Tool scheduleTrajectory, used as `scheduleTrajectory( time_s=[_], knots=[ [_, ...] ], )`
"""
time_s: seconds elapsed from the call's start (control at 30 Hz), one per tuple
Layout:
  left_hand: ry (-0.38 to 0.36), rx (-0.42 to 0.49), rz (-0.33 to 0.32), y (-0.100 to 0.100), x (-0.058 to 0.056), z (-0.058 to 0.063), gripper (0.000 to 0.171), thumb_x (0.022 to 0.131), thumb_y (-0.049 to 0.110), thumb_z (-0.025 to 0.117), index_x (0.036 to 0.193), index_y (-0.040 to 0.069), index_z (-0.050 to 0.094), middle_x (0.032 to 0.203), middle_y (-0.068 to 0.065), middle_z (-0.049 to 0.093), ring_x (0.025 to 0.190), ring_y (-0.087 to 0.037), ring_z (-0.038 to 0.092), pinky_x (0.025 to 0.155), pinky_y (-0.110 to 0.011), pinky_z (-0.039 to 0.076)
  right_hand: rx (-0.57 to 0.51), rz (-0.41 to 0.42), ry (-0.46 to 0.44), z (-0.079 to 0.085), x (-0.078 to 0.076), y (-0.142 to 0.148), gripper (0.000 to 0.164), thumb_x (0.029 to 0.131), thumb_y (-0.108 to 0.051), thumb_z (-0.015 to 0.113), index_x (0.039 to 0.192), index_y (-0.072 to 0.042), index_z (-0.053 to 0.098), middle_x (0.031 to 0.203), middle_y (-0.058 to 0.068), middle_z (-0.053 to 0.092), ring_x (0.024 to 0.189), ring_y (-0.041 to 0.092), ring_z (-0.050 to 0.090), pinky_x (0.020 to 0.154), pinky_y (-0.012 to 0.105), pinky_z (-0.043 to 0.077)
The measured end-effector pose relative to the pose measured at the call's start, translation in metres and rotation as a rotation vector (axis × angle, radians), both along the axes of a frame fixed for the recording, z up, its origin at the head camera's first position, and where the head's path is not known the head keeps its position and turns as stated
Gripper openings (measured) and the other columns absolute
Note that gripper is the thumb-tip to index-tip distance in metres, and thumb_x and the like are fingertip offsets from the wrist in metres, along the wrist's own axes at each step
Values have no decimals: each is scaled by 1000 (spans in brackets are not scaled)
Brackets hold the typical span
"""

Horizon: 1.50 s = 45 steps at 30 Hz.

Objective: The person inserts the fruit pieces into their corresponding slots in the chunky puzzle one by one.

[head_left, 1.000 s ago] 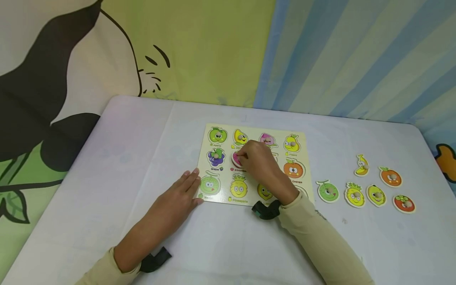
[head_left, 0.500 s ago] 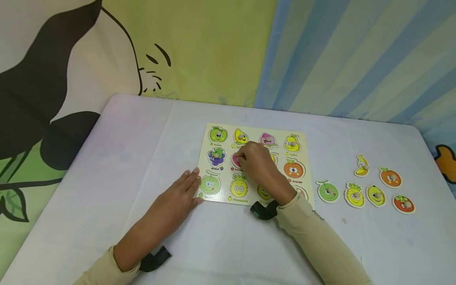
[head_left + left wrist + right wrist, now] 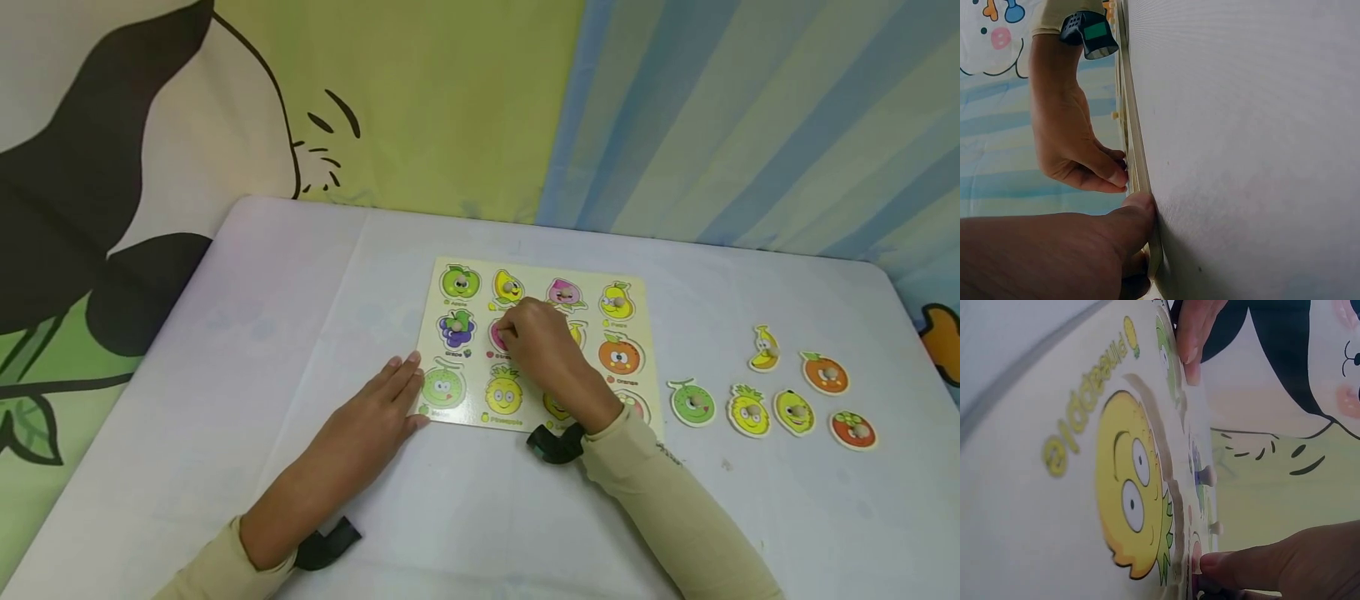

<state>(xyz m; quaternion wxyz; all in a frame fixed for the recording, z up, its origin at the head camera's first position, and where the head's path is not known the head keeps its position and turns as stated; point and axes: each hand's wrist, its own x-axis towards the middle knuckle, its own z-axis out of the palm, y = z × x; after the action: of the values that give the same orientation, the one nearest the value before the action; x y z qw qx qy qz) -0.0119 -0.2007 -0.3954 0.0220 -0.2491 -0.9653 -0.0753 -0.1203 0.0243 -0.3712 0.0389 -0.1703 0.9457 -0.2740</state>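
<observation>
1. At the left edge of a fruit puzzle board [image 3: 534,275], the left hand [image 3: 367,429] rests with its fingers straight, holding nothing, thumb touching the board's edge.
2. Along the board's left side, the apple piece [image 3: 460,282] and grape piece [image 3: 456,329] lie in their spaces; nearer the person, the melon space [image 3: 443,388] shows only its printed picture.
3. Next comes the mango piece [image 3: 508,287], with the strawberry piece [image 3: 497,335] below it at its labelled space. The strawberry's edge, plainly raised a second ago, now appears lower and flatter: probably seated, or nearly so.
4. The right hand [image 3: 542,337] reaches over the board, its grip clamped on the strawberry piece between thumb and fingers, which hide any knob.
5. Beyond it, the peach piece [image 3: 564,293] and pear piece [image 3: 617,301] fill their spaces.
6. Right of the board, on the white-covered tabletop [image 3: 450,517], lie a loose melon piece [image 3: 692,402], pineapple piece [image 3: 748,411], banana piece [image 3: 764,348], lemon piece [image 3: 794,412], orange piece [image 3: 825,373] and red tomato-like piece [image 3: 853,430].
</observation>
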Motion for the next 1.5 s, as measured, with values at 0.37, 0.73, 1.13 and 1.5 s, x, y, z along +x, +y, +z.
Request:
scheduleTrajectory(
  time_s=[0.37, 0.73, 1.13, 1.5],
  knots=[
    [-6, 13, 5, 1, -1, -2, 61, 86, 21, 76, 133, -10, 52, 144, -23, 44, 133, -40, 40, 103, -43, 41, -9, -6, 43, -7, 1, 0, 11, 91, -2, 66, 91, -2, 77, 91, 6, 65, 82, 17, 57, 69, 27, 49],
    [2, 17, 2, 0, -1, -1, 60, 87, 22, 75, 133, -10, 52, 144, -23, 45, 133, -40, 40, 102, -42, 43, -38, -20, 34, -8, 1, 0, 10, 91, -3, 67, 91, -2, 77, 88, 4, 63, 81, 16, 55, 69, 26, 48],
    [-17, 26, 10, 1, -1, -1, 60, 87, 21, 75, 133, -10, 52, 144, -24, 45, 133, -41, 41, 102, -44, 42, -104, -53, 2, -5, 1, 5, 14, 90, -8, 70, 103, -3, 73, 88, 2, 60, 80, 18, 52, 68, 29, 47],
    [-18, 30, 7, 2, -1, 0, 60, 88, 21, 75, 133, -10, 52, 144, -24, 45, 133, -41, 40, 103, -44, 41, -110, -60, 12, 2, -2, 15, 18, 90, -9, 70, 106, -2, 73, 97, 6, 62, 86, 19, 54, 74, 33, 49]
  ],
)
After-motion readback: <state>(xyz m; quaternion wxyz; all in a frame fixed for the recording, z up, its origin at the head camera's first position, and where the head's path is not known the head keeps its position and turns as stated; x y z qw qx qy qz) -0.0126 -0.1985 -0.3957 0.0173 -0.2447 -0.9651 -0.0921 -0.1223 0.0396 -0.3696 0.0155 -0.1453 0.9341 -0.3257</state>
